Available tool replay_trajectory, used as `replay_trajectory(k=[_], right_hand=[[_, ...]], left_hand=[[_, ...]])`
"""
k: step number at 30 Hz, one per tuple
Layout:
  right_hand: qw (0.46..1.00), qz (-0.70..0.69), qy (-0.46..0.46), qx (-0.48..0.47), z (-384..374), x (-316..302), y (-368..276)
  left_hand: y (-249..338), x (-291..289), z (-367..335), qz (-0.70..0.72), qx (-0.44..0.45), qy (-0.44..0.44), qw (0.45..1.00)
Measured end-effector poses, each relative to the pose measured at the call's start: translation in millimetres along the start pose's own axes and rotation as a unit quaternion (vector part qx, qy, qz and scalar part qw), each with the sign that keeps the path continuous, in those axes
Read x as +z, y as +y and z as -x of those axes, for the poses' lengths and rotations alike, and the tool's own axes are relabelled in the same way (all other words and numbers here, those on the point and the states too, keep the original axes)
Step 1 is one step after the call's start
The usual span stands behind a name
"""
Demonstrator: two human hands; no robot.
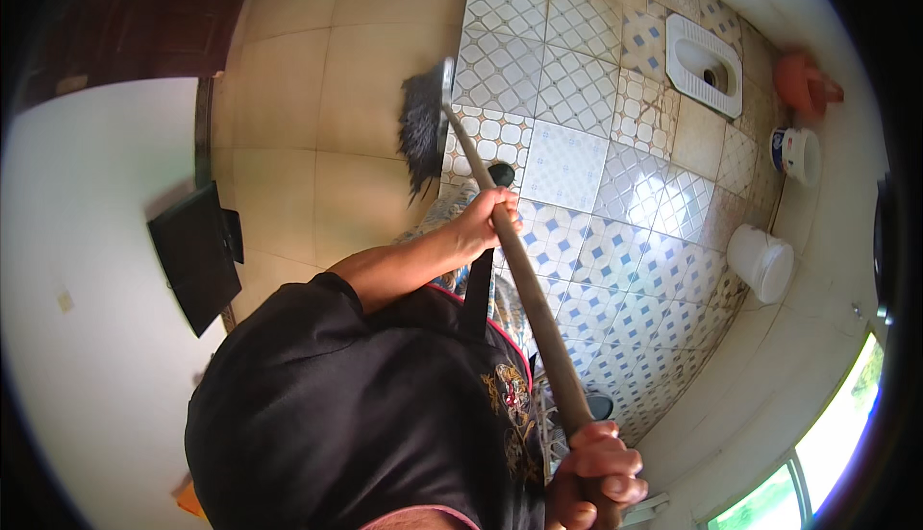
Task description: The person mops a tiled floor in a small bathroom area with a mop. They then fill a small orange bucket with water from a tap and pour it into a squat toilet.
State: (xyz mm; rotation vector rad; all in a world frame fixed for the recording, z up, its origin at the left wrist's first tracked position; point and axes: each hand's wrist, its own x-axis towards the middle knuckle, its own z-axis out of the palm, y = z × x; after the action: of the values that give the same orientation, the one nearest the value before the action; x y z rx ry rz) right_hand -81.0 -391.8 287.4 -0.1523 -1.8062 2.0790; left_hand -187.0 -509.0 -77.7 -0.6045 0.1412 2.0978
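Note:
A mop with a long wooden handle (538, 314) slants from the lower right up to its dark, stringy head (421, 126). That head lies on the tan floor tiles, along the border with the patterned tiles, under a pale metal clamp (446, 85). Partway down the handle, my left hand (488, 222) is closed around the wood. My right hand (604, 472) grips it closer to me, near the lower edge. A dark rounded tip (501, 174), perhaps of a shoe, shows just beyond my left hand.
A white squat toilet (704, 67) is set in the patterned tile floor (564, 165). Along the right wall stand a red plastic vessel (806, 85), a white tub (796, 153) and a white bucket (761, 263). A black flat panel (197, 256) is at left.

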Motion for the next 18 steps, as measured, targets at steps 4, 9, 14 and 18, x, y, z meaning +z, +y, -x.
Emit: replay_trajectory(k=[4,9,14,18], right_hand=[[0.986,0.034,0.156,-0.055,-7.0,-15.7,-10.8],[0.963,0.049,0.244,-0.105,-3.4,-45.2,-40.0],[0.941,0.050,0.318,-0.102,-9.8,-71.6,-50.8],[0.938,0.041,0.341,-0.052,-8.6,-103.0,-50.2]], left_hand=[[9.4,72.3,-7.0,0.038,-0.047,0.075,0.995],[-24.0,107.5,-24.1,-0.015,-0.068,0.061,0.996],[-57.1,133.3,-26.9,-0.088,-0.098,0.211,0.969],[-91.2,130.9,-46.5,-0.068,-0.081,0.312,0.944]])
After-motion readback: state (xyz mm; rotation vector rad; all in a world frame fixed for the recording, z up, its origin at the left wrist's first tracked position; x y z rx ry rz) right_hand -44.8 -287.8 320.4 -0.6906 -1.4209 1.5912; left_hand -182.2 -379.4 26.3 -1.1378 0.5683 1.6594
